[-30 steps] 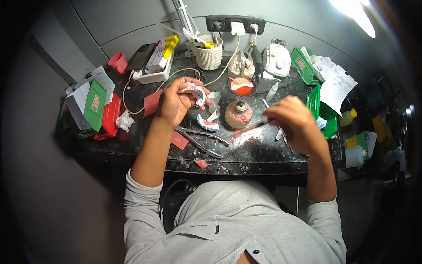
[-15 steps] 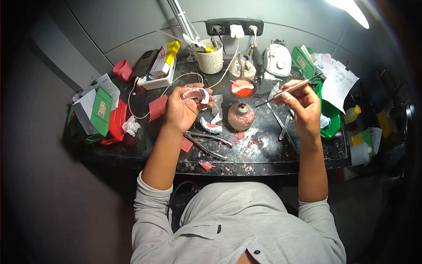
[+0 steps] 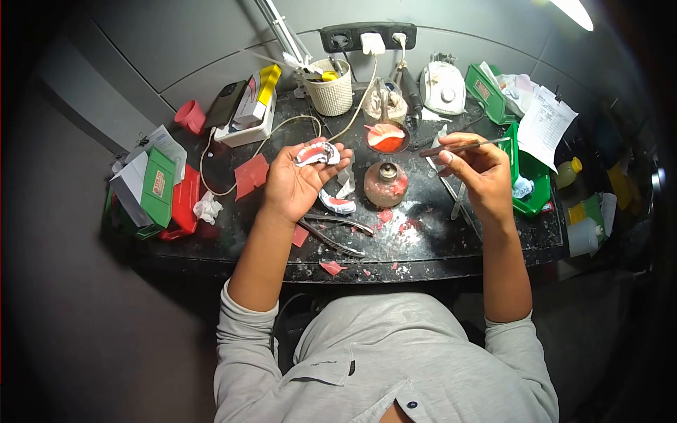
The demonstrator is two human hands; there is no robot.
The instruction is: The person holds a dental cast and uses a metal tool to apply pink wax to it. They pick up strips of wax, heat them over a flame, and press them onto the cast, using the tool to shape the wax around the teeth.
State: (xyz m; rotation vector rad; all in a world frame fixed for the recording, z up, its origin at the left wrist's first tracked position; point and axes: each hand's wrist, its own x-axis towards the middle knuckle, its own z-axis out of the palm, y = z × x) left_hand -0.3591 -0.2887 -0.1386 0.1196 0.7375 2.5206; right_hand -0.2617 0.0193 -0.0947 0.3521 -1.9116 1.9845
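My left hand, palm up, holds a dental cast with pink wax and teeth on it; it rests across the fingers. Pinched in my right hand is a thin wax carving tool, nearly level, its dark tip to the left. An alcohol burner with a metal cap stands between my hands; I cannot make out a flame. Behind it is a dish of red wax. A second dental cast with pink wax lies on the bench below my left hand.
Metal pliers-like tool and pink wax scraps lie near the front edge. Long metal instruments lie by my right hand. Green boxes stand right, green and red ones left. A pen cup and white device stand behind.
The carving tool has swung from slanting down toward the burner to nearly level, its tip farther from the burner. The cast in my left hand has turned, and those fingers have spread. The view shifted slightly.
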